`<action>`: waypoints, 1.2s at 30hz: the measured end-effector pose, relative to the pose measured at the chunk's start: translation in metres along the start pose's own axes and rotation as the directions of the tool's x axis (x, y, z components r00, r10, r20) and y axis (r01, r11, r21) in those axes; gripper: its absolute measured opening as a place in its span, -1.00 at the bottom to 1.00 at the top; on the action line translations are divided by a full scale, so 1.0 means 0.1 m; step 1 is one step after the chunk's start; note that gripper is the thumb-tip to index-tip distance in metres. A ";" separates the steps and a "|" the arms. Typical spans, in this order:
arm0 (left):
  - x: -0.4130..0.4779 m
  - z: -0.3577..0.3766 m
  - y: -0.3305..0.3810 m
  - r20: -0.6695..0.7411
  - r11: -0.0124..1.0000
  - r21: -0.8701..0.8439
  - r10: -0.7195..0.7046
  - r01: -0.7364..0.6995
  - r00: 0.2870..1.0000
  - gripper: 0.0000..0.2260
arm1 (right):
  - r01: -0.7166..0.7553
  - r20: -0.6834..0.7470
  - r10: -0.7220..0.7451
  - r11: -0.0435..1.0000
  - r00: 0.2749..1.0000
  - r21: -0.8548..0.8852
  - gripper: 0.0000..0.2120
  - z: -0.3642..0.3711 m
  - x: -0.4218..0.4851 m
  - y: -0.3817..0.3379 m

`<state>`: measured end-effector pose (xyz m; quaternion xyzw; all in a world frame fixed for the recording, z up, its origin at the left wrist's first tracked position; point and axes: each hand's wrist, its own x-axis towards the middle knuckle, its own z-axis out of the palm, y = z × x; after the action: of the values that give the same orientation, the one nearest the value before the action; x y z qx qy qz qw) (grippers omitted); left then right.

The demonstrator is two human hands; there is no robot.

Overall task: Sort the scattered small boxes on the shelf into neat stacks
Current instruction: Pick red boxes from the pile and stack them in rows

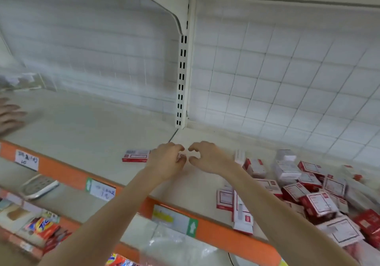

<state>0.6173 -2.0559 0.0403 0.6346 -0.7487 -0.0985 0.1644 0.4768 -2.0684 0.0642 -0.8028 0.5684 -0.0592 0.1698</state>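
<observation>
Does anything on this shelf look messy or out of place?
Yes. The red-and-white boxes on the right lie in a jumbled heap, tilted and overlapping, some at the shelf's orange edge. One lone box lies flat, apart, beside the left hand.

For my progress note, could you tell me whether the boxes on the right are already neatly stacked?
No, the red-and-white boxes lie jumbled at mixed angles on the shelf.

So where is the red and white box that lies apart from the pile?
In the head view, the lone box lies flat on the shelf, just left of the left hand, across from the pile on the right.
</observation>
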 end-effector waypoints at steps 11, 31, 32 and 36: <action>0.22 -0.23 -0.90 0.203 0.983 0.166 0.045 -0.080 0.978 -0.52 | -0.095 0.047 0.095 0.995 0.994 -0.002 -0.53 0.30 0.41 -0.40; 0.42 -0.08 -0.56 0.085 0.889 -0.374 0.315 -0.263 0.945 -0.60 | -0.497 -0.187 0.465 0.845 0.866 -0.200 -0.66 0.22 0.30 0.05; 0.42 -0.09 -0.53 0.050 0.852 -0.473 0.281 -0.225 0.958 -0.64 | -0.507 -0.216 0.471 0.846 0.855 -0.165 -0.65 0.22 0.29 0.06; 0.49 -0.14 -0.41 0.165 0.494 -0.861 0.037 0.126 0.986 -0.72 | -0.395 -0.311 0.457 0.886 0.833 0.243 -0.65 0.14 0.25 -0.06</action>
<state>0.6535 -2.1099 0.0444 0.4747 -0.5916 -0.5166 0.3972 0.4951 -2.0865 0.0508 -0.6136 0.7474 -0.2134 0.1390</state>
